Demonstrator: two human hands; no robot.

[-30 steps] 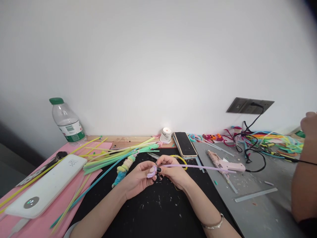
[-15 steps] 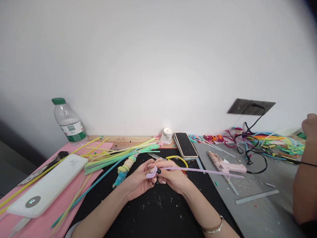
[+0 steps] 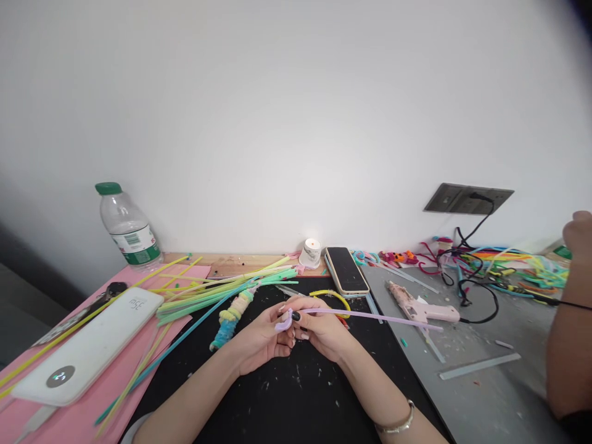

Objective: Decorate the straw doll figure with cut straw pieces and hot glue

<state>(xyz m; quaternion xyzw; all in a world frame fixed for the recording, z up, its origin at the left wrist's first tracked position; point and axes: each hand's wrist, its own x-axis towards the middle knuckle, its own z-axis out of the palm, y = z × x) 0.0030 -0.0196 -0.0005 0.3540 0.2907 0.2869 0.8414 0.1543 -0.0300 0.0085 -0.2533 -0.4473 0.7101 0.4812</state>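
A purple pipe cleaner (image 3: 370, 315) is bent into a small curl at its left end, and its straight tail stretches right over the grey mat. My left hand (image 3: 264, 338) has its fingers closed round the curled end. My right hand (image 3: 321, 327), with a dark thumbnail, pinches the same pipe cleaner just beside the curl. Both hands meet above the black mat (image 3: 287, 407). Left of them lies a coiled piece (image 3: 234, 314) in blue, yellow and cream. A yellow bent pipe cleaner (image 3: 345, 300) rests behind my right hand.
Green and yellow pipe cleaners (image 3: 198, 303), a white power bank (image 3: 92, 345) and a bottle (image 3: 132, 234) are at left. A phone (image 3: 346, 270) and paper cup (image 3: 310, 253) stand behind. A pink glue gun (image 3: 435, 311) and another person's arm (image 3: 571, 333) are at right.
The purple pipe cleaner's free tail has drawn a little to the left, and its curled end has turned slightly between my fingers. Both hands stay in nearly the same place.
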